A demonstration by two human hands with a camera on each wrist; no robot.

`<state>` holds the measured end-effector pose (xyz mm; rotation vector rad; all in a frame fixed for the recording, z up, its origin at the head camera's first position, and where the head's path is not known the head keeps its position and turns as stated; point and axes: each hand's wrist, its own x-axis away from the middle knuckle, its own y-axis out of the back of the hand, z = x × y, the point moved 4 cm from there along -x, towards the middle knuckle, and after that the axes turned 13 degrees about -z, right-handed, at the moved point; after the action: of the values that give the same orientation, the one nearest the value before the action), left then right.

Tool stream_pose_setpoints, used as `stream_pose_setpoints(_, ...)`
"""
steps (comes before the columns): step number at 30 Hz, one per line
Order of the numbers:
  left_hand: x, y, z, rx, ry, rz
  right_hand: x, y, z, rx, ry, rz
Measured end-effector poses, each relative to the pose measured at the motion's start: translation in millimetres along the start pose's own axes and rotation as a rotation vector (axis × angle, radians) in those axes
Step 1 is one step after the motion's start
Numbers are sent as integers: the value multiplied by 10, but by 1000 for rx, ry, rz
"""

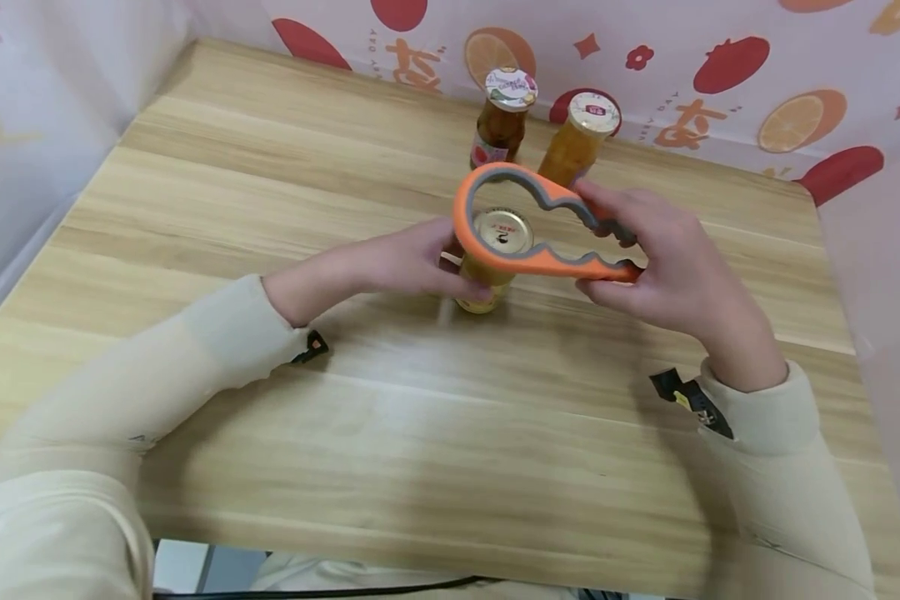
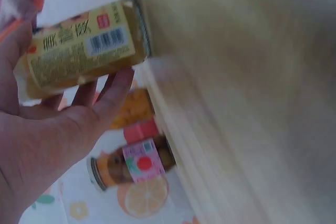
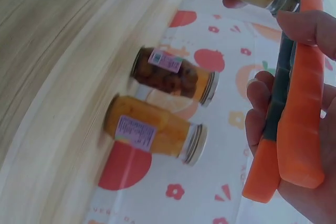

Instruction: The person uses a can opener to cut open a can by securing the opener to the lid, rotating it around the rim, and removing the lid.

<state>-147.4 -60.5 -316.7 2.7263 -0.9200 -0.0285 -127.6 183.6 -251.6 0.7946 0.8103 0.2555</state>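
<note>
A glass jar (image 2: 84, 45) with a yellow label and barcode is gripped by my left hand (image 1: 412, 260), the thumb and fingers on opposite sides. Its gold lid (image 1: 503, 232) faces up. An orange jar opener (image 1: 555, 263) with a grey wavy inner edge is held in my right hand (image 1: 667, 254), the thumb on one handle and fingers on the other. In the head view, its round end frames the lid. The right wrist view shows the opener (image 3: 302, 124) at lid height; whether it touches the lid, I cannot tell.
Behind the hands stand a jar of dark fruit (image 1: 501, 129) and a jar of orange fruit (image 1: 570, 154), both with lids on. The wooden table (image 1: 390, 433) ends against a fruit-patterned sheet (image 1: 660, 50) at the back. A black cable (image 1: 330, 592) runs along the front.
</note>
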Motion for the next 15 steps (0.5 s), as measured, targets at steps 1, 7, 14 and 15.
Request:
stream_pose_setpoints(1, 9, -28, -7, 10, -5, -9, -8, -4, 21, -10, 6, 6)
stream_pose_setpoints(7, 54, -123, -31, 20, -8, -81, -24, -10, 105, -49, 43, 17)
stream_pose_setpoints(14, 84, -159, -61, -4, -68, -121, -80, 22, 157, -9, 64, 46)
stream_pose_setpoints(15, 83, -164, -66, -16, -86, -128, -94, 25, 165, -2, 67, 57)
